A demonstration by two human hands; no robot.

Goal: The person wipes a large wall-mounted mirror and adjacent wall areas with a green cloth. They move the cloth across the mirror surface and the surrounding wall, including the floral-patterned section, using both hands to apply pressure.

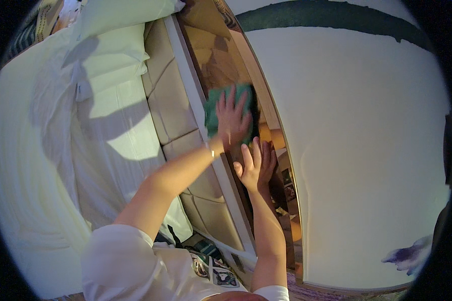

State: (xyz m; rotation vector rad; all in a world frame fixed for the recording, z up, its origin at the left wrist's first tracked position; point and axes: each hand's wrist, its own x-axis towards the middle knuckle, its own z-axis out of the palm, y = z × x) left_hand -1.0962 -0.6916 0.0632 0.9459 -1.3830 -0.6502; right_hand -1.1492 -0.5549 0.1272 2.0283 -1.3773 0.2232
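Note:
My left hand (232,117), fingers spread, presses a green cloth (212,113) flat against a bronze-tinted mirror panel (199,41). The hand is slightly blurred, and a bracelet circles its wrist. Lower down along the same panel is my right hand (250,167), with its fingers apart and nothing held. Its reflection shows close beside it in the mirror; whether the fingertips touch the glass, I cannot tell. A dark reflection of the cloth borders its right side.
A padded beige headboard (173,109) with a pale top ledge (188,79) runs beside the mirror. White pillows (113,52) and a white sheet (109,180) cover the bed at left. Right of the mirror stands a white wall (361,150) with a dark green band (324,15).

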